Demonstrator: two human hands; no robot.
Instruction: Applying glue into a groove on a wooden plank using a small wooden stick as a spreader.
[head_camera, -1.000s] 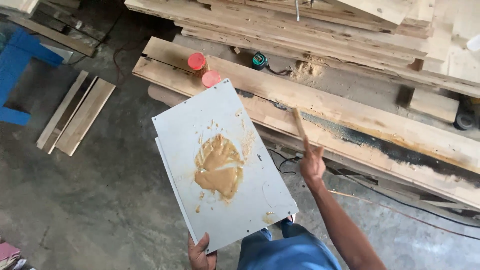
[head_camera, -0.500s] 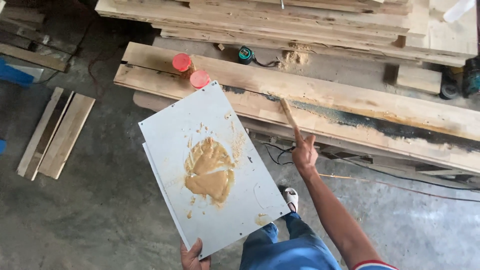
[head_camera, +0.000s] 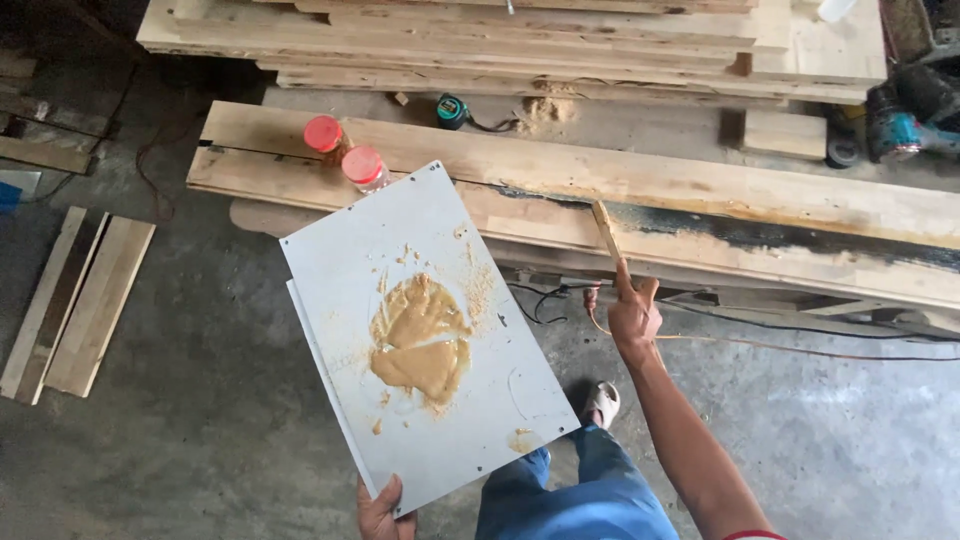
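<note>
A thin wooden stick (head_camera: 605, 230) is gripped in the right hand (head_camera: 634, 312), fingers clenched round its lower end; its upper end is laid against the dark, sawdust-filled seam (head_camera: 740, 228) running btwn. two long pale planks (head_camera: 640, 180), approx. at mid-frame. The stick is tilted slightly, tip up and to the left.

A flat white board (head_camera: 340, 260) is grasped at its near bottom corner by the left hand (head_camera: 379, 510), thumb on top; the board is held tilted over the concrete floor (head_camera: 200, 430), to the left of the stick. A lump of tan wood filler (head_camera: 420, 342) is spread near the board's centre, w/ smaller smears and crumbs round it.

Just beyond the board's far edge, two jars w/ red lids (head_camera: 345, 150) are set on the planks, close together. A teal-and-black tape measure (head_camera: 452, 110) is seen farther back, near a small heap of sawdust (head_camera: 545, 108). Stacked boards (head_camera: 500, 40) are piled behind. A teal power tool (head_camera: 900, 130) is lying at upper right. Loose short boards (head_camera: 70, 300) are lying on the floor at left. Cables (head_camera: 780, 348) are trailed under the planks. Blue trousers (head_camera: 570, 500) and a light sandal (head_camera: 603, 404) are visible at bottom.
</note>
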